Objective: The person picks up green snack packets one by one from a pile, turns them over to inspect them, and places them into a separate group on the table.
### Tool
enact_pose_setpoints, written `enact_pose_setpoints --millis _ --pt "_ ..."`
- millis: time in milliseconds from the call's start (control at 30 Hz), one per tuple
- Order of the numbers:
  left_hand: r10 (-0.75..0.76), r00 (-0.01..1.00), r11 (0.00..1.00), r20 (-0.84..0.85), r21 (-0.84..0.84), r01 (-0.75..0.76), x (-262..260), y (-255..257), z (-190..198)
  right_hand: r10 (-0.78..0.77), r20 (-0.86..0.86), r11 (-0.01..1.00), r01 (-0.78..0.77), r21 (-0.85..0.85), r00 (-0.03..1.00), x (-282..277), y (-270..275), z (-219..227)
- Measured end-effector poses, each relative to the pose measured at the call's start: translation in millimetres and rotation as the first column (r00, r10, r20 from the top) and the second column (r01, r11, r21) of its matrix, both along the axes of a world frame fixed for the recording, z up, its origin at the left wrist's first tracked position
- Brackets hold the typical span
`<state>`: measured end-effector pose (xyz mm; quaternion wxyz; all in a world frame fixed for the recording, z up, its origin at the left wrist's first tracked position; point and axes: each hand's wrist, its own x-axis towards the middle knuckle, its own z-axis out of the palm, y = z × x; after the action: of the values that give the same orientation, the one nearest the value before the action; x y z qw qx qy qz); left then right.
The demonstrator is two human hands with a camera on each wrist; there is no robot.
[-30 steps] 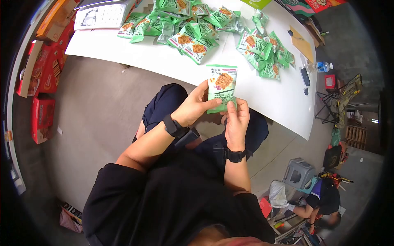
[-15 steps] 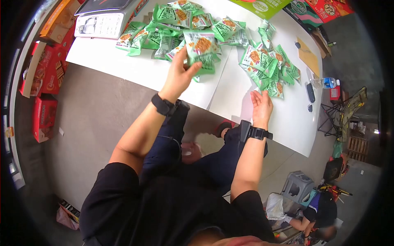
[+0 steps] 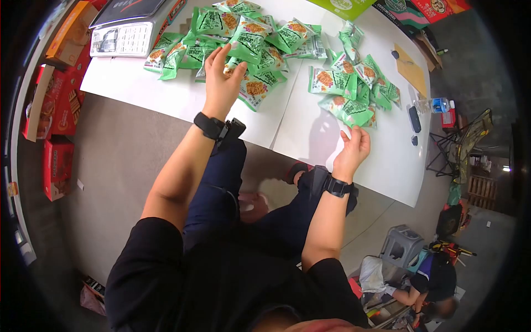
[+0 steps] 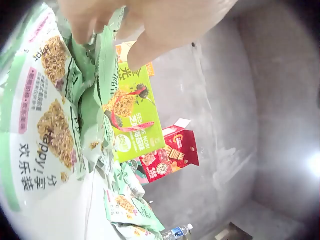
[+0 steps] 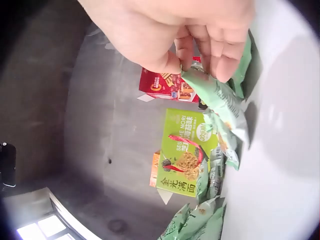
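My left hand (image 3: 222,83) is at the near edge of the left pile of green-and-white snack packets (image 3: 255,91), thumb and fingers spread apart. Just beyond its fingertips a snack packet (image 3: 247,40) lies on top of that pile. In the left wrist view the fingers (image 4: 90,25) reach over the packets, and one large packet front (image 4: 50,130) fills the left side. At the right pile, my right hand (image 3: 352,154) pinches the near corner of a snack packet (image 3: 344,109). The right wrist view shows thumb and fingertips on this packet's end (image 5: 215,92).
A scale (image 3: 124,36) stands at the table's back left. Behind the piles are a green box (image 3: 345,6) and a red box (image 3: 437,8). A water bottle (image 3: 437,105) and brown cardboard (image 3: 410,69) lie right. Another person (image 3: 437,276) crouches at lower right.
Both hands held one packet at first. The left hand carried it to the left pile, where it now lies released. The right hand went to the right pile and took a packet's corner.
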<state>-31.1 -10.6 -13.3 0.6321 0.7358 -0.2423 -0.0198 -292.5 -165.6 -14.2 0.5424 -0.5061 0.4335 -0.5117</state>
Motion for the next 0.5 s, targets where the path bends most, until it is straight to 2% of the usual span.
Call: enact_pose_setpoints --millis 33,100,133,167,233,267,300,333,367,433,467,500 --pt "0.001 1.000 1.000 -0.001 -0.003 -0.001 -8.0 3.7 0.4 0.001 -0.001 1.000 -0.001 -0.003 1.000 -2.7 5.0 5.7" --pt "0.001 0.989 0.998 0.150 -0.056 0.007 -21.8 11.8 0.3 -0.012 0.059 0.996 0.017 -0.083 0.998 -8.5 16.4 21.1" --pt "-0.017 0.992 0.996 0.128 -0.084 0.027 -33.0 15.4 4.1 0.014 0.065 0.994 -0.007 -0.105 0.998 -13.6 21.1 26.8" --pt "-0.095 0.994 0.987 0.049 -0.129 0.100 -46.8 20.2 9.7 0.014 0.065 0.994 -0.007 -0.107 0.998 -18.5 24.8 31.4" --pt "-0.234 0.972 0.961 -0.039 -0.160 0.225 -71.7 28.1 12.0 0.127 0.184 0.990 -0.114 -0.081 0.975 -24.7 35.0 44.3" --pt "-0.338 0.930 0.932 -0.145 -0.187 0.310 -84.0 33.1 15.7 0.163 0.194 0.986 -0.153 -0.065 0.967 -25.5 43.2 53.2" --pt "-0.436 0.866 0.895 -0.246 -0.221 0.388 -96.1 37.9 19.1 0.159 0.197 0.987 -0.148 -0.068 0.968 -26.0 49.5 59.2" --pt "-0.521 0.773 0.848 -0.363 -0.321 0.421 -107.5 41.8 22.8 0.216 0.238 0.976 -0.213 -0.037 0.947 -26.7 54.6 63.3" --pt "-0.609 0.662 0.792 -0.437 -0.374 0.483 -114.5 47.8 29.6 0.268 0.282 0.961 -0.277 -0.009 0.921 -27.9 60.9 66.1" --pt "-0.735 0.431 0.676 -0.523 -0.517 0.525 -127.5 63.1 39.9 0.267 0.287 0.960 -0.280 0.004 0.920 -26.8 73.5 69.1" --pt "-0.733 0.423 0.671 -0.533 -0.465 0.577 -132.5 70.8 47.7 0.307 0.287 0.946 -0.324 0.013 0.908 -26.5 80.2 71.0" --pt "-0.763 0.335 0.635 -0.554 -0.542 0.550 -139.8 75.8 49.5 0.345 0.288 0.930 -0.367 0.022 0.893 -25.9 87.4 72.7"
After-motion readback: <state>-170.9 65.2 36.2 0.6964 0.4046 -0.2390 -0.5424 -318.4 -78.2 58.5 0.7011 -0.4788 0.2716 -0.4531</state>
